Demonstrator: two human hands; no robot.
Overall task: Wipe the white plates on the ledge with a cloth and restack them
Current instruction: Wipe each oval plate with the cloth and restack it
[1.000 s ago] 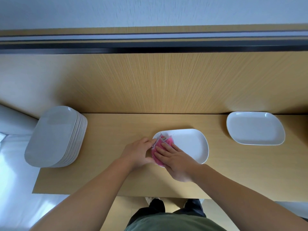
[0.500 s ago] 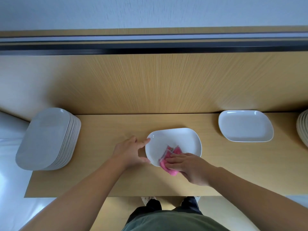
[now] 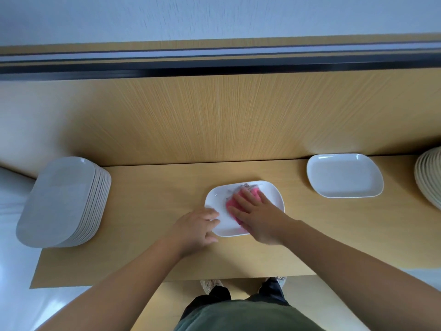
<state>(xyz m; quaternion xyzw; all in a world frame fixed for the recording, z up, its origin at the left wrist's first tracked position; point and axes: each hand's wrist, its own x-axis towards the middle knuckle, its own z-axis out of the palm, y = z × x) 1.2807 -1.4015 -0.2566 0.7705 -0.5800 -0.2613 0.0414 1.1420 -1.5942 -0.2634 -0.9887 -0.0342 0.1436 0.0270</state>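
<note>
Pink cloth (image 3: 232,204) lies mid-plate now, no longer at the near rim as half a second ago. The right hand (image 3: 259,217) has moved up with it and presses it flat, fingers straight and slightly spread instead of curled. The white plate (image 3: 274,199) sits mid-ledge (image 3: 155,187). The left hand (image 3: 195,225) steadies its left rim, fingers close together rather than splayed. A tall stack (image 3: 62,201) stands far left, a single plate (image 3: 343,175) to the right, and more of the second stack (image 3: 429,175) shows at the right edge.
</note>
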